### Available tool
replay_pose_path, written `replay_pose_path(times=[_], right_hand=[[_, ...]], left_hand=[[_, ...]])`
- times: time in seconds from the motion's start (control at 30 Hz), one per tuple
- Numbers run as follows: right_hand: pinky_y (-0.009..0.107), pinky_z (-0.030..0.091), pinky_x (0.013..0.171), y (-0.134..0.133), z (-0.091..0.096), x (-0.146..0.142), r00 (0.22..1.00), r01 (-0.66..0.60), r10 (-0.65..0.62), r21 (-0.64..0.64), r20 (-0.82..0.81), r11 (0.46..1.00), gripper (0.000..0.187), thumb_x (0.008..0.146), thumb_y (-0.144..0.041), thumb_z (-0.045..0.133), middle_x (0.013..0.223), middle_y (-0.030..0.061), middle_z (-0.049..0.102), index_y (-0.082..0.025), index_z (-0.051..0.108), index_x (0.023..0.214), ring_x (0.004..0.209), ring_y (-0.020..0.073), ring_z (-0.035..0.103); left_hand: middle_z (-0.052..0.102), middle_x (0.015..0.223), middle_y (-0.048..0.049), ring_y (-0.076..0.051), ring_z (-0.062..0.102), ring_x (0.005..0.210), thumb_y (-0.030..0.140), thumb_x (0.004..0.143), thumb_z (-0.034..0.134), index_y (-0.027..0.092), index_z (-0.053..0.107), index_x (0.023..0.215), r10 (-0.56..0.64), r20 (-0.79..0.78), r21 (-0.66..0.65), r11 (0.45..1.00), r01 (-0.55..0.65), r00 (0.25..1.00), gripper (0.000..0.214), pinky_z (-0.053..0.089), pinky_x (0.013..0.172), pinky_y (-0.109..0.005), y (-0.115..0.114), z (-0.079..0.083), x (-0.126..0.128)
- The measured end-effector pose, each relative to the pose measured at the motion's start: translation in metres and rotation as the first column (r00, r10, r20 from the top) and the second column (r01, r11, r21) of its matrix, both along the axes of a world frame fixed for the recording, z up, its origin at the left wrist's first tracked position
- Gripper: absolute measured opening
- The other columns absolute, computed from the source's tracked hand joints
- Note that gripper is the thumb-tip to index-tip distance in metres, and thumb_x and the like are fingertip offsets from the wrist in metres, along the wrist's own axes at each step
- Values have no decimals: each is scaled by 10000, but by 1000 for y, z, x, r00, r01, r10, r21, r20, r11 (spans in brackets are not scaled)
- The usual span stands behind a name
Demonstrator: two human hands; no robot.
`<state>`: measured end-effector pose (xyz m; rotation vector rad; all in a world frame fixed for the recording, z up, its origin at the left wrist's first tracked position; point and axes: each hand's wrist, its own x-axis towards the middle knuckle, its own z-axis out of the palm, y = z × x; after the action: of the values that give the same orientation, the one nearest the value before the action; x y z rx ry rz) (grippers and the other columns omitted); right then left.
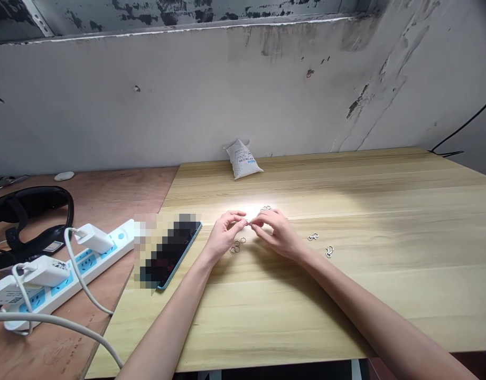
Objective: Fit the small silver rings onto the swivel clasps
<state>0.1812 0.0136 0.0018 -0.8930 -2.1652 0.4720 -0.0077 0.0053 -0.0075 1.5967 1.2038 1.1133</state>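
Note:
My left hand [223, 235] and my right hand [277, 232] meet over the table, thumbs and fingers pinched on a small metal ring [248, 222] between them. Finer detail at the fingertips is too small to make out. Beside my left hand lie several loose split rings [235, 247]. A few more rings [265, 208] lie just beyond my right hand, partly covered by it. To the right of my right wrist rest two small silver pieces, a ring-and-clasp piece [313, 236] and another like it [329, 252].
A phone [174, 253], partly blurred out, lies left of my left forearm. At the back of the wooden table [385, 200] a white printed packet [243, 159] leans near the wall. A white power strip [124, 235] with chargers, cables [74, 264] and a black headset [37, 200] occupy the left-hand surface.

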Motion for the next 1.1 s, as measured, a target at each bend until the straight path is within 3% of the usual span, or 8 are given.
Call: replay_pose_path(times=[0.17, 0.27, 0.37, 0.43, 0.53, 0.63, 0.77, 1.1], right_hand=[[331, 397, 793, -3, 2, -2, 990, -32, 6, -177, -144, 984, 170, 939, -270, 502, 770, 1, 626, -200, 589, 811, 728, 138, 554], [308, 434, 718, -6, 2, -5, 971, -86, 2, -340, -241, 937, 213, 937, -338, 502, 773, 11, 605, -203, 570, 787, 738, 148, 545], [293, 450, 685, -8, 2, -7, 950, -137, -9, -442, -311, 886, 231, 921, -376, 520, 802, 28, 611, -198, 576, 786, 775, 157, 556], [287, 447, 672, -8, 2, -7, 945, -129, -36, -473, -325, 872, 229, 905, -379, 539, 802, 33, 615, -193, 586, 779, 783, 159, 558], [283, 440, 665, -6, 1, -6, 938, -97, -86, -492, -337, 865, 230, 883, -378, 561, 785, 32, 613, -188, 590, 756, 772, 157, 557], [291, 444, 686, -3, 0, -5, 925, -111, -105, -522, -366, 845, 240, 870, -388, 576, 757, 27, 612, -183, 595, 746, 743, 151, 559], [287, 432, 672, 1, -4, -4, 917, -142, -96, -541, -387, 829, 230, 867, -376, 573, 713, 12, 594, -180, 592, 748, 686, 136, 539], [272, 398, 632, -1, -11, -8, 914, -184, -62, -545, -401, 818, 238, 869, -378, 567, 691, -10, 548, -186, 550, 729, 649, 124, 498]], left_hand=[[663, 1121, -57, -219, 587, 1152, 289, 874, 570, 209, 701, 757, -71, 63, -50, 996, 75, 995, 193, 479, 1016, -391, -2, 5, 2], [649, 1131, -70, -224, 578, 1150, 337, 866, 583, 189, 700, 757, -116, 128, -70, 990, 125, 985, 217, 465, 1017, -379, -1, 3, 3], [623, 1140, -93, -205, 620, 1025, 381, 819, 654, 164, 695, 798, -78, 164, -73, 993, 91, 983, 222, 508, 915, -346, 0, -2, 3], [612, 1143, -94, -184, 635, 937, 376, 791, 692, 165, 688, 821, -30, 151, -37, 999, 36, 988, 213, 529, 839, -334, 0, -5, 3], [625, 1102, -77, -207, 610, 1015, 332, 807, 689, 200, 703, 805, 40, -2, 135, 990, -39, 999, 133, 520, 866, -369, -1, -4, 3], [648, 1033, -52, -206, 574, 1049, 263, 834, 669, 239, 719, 815, 115, -192, 375, 926, -35, 975, 59, 487, 935, -407, -4, -2, 4], [643, 1010, -53, -201, 543, 1020, 218, 858, 642, 224, 708, 839, 223, -316, 597, 802, 11, 922, 69, 508, 867, -364, -8, -3, 6], [654, 1028, -56, -215, 551, 1063, 155, 862, 614, 215, 682, 902, 348, -440, 741, 662, 116, 828, 99, 519, 897, -361, -10, 0, 5]])
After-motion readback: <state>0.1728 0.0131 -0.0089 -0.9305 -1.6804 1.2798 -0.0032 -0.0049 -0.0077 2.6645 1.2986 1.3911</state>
